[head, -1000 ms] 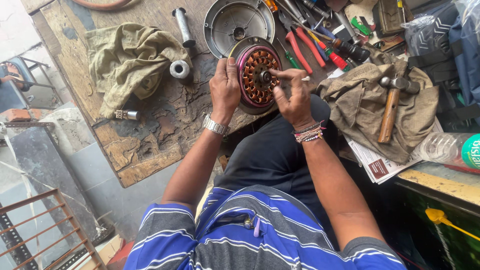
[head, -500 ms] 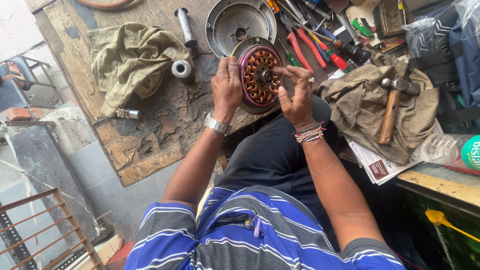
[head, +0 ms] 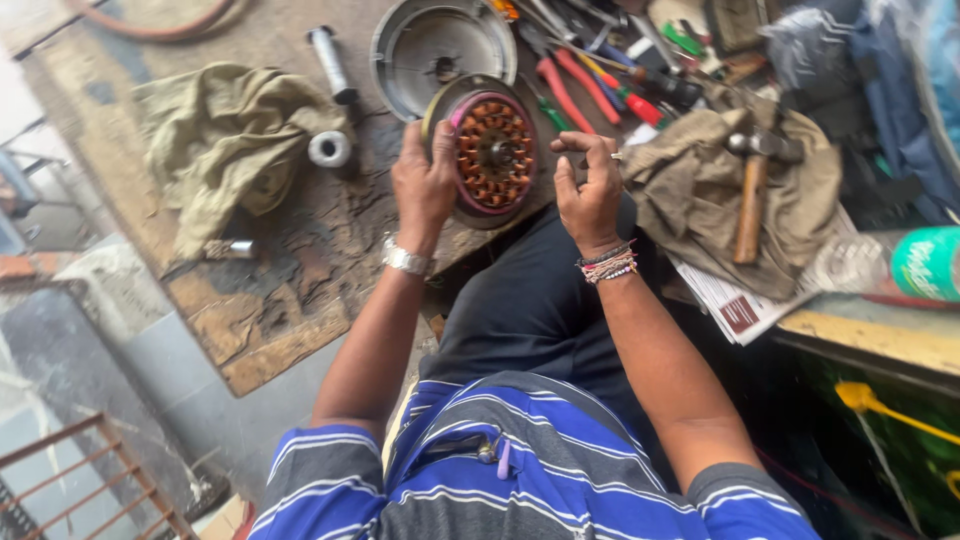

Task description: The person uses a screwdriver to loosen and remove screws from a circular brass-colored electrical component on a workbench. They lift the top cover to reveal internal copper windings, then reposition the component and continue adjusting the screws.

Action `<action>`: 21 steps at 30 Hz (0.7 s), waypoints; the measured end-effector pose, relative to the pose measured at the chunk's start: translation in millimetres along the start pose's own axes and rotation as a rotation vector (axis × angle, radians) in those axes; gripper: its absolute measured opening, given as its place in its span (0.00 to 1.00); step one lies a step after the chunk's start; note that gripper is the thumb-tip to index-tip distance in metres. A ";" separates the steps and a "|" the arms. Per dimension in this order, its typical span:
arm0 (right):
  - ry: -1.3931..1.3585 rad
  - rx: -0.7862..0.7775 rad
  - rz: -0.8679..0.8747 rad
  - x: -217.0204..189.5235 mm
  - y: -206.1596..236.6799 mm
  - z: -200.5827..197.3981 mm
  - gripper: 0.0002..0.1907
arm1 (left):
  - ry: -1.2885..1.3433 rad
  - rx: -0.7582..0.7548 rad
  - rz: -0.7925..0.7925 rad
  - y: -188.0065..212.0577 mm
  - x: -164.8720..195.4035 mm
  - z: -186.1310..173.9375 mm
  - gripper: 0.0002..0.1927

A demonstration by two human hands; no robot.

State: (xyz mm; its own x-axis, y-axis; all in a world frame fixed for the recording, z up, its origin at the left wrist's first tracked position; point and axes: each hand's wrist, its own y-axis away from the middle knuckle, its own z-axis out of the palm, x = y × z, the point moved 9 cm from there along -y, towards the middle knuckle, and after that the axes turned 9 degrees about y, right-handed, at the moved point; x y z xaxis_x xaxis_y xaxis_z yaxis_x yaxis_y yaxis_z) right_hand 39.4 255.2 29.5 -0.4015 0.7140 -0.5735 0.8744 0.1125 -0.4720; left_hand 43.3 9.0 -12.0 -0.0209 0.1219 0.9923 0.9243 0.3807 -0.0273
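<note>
One motor stator (head: 492, 152) — left hand (head: 425, 182) grips it, right hand (head: 590, 185) half-curled beside.

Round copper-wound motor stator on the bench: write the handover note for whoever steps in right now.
Left hand: grips the left rim of the round copper-wound motor stator, holding it tilted up at the wooden bench edge.
Right hand: just right of the stator, fingers curled, apparently holding nothing.
Nearby: grey round metal cover behind it; wooden-handled hammer on a rag.
Done: stator out of the cover.
Left: cannot tell.

Copper-orange, pink-rimmed motor winding (head: 493, 150); olive rag (head: 225, 140); blue-striped shirt (head: 520, 470).
</note>
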 end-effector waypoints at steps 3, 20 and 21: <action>-0.056 -0.046 0.201 12.9 0.5 -8.0 0.16 | 0.006 -0.041 0.010 0.9 3.6 -4.9 0.21; 0.309 -0.248 -0.363 -56.2 24.1 25.4 0.30 | -1.042 0.227 0.192 -67.0 -40.1 -205.2 0.43; 0.308 -0.235 -0.352 -53.7 25.9 25.4 0.29 | -1.068 0.149 0.066 -75.9 -57.6 -215.4 0.46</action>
State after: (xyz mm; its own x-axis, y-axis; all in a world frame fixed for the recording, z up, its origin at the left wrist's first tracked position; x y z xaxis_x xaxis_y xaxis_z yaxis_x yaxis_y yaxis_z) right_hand 76.7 202.2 31.0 -0.6141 0.7713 -0.1673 0.7529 0.5089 -0.4173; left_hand 56.4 -224.3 -41.1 -0.3606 0.8551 0.3726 0.8816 0.4429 -0.1633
